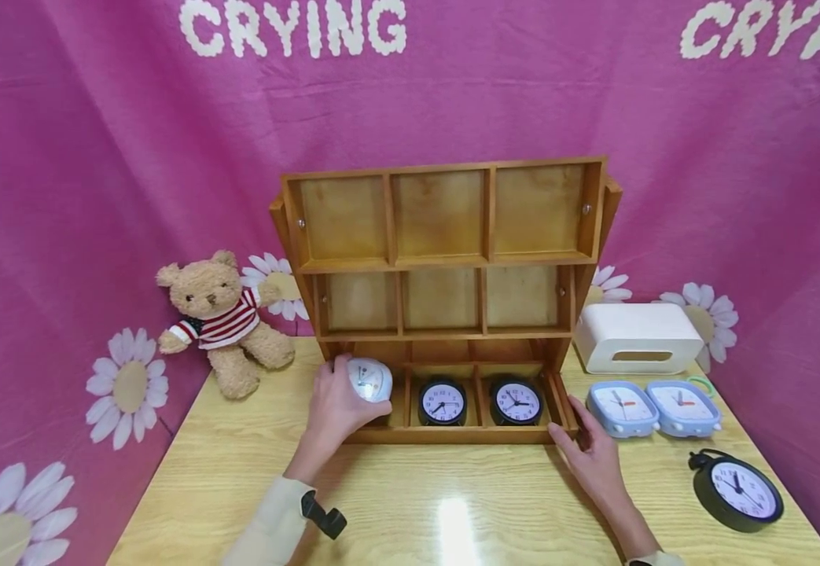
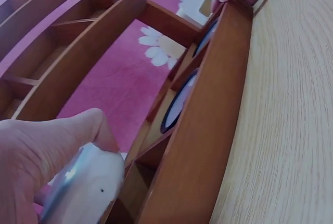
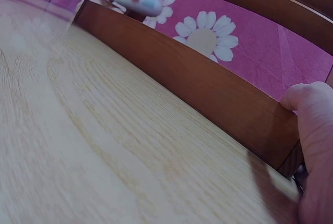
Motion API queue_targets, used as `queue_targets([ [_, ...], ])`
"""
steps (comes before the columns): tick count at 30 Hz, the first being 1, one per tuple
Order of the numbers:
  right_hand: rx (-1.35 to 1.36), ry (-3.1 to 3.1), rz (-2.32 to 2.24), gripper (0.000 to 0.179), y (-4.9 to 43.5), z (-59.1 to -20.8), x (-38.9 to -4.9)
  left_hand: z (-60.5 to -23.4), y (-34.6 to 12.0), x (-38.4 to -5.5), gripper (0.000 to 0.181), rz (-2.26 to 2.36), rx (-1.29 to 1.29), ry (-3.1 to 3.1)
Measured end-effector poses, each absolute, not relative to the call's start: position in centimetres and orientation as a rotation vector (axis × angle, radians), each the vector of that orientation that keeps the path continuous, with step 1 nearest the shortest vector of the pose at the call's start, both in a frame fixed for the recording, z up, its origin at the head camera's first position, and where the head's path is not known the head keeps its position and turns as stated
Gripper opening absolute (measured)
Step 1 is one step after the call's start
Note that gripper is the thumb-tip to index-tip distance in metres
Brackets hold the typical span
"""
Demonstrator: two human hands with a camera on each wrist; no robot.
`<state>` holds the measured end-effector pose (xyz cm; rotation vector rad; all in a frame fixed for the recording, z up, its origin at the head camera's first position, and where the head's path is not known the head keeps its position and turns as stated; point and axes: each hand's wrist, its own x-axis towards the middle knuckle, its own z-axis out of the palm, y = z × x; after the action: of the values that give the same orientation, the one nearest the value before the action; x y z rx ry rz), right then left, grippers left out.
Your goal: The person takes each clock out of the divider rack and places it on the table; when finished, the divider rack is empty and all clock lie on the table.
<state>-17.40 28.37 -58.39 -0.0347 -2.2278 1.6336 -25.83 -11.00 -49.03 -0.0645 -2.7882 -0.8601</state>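
My left hand grips a small white and pale-blue alarm clock between thumb and fingers, above the bottom-left compartment of a wooden tiered shelf. In the left wrist view the clock is tilted, its face mostly turned away. At the shelf's front right corner, my right hand holds on, with the thumb over the front board and the fingers along the outer side. Two round black alarm clocks, one in the middle and one in the right compartment, sit in the bottom row.
Two light-blue alarm clocks lie right of the shelf, before a white tissue box. A black twin-bell-style clock lies nearer the table's right edge. A teddy bear sits at the left against the pink cloth.
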Motion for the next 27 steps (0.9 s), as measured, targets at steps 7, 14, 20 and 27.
queue_targets([
  [7, -0.052, -2.256, 1.613, 0.063, 28.6, -58.5, -17.5, -48.6, -12.5, -25.0, 0.102, -0.995, -0.013, -2.692],
  [14, -0.058, -2.274, 1.604, 0.064, 28.7, -58.7, -17.5, -48.4, -14.6, -23.6, 0.096, -1.052, 0.048, -2.633],
  [20, -0.062, -2.279, 1.601, 0.064, 28.7, -58.4, -17.4, -48.2, -16.5, -22.5, 0.097, -1.087, 0.116, -2.576],
  [27, -0.034, -2.249, 1.631, 0.064, 28.6, -58.6, -17.6, -48.8, -19.4, -23.0, 0.099, -1.148, 0.238, -2.566],
])
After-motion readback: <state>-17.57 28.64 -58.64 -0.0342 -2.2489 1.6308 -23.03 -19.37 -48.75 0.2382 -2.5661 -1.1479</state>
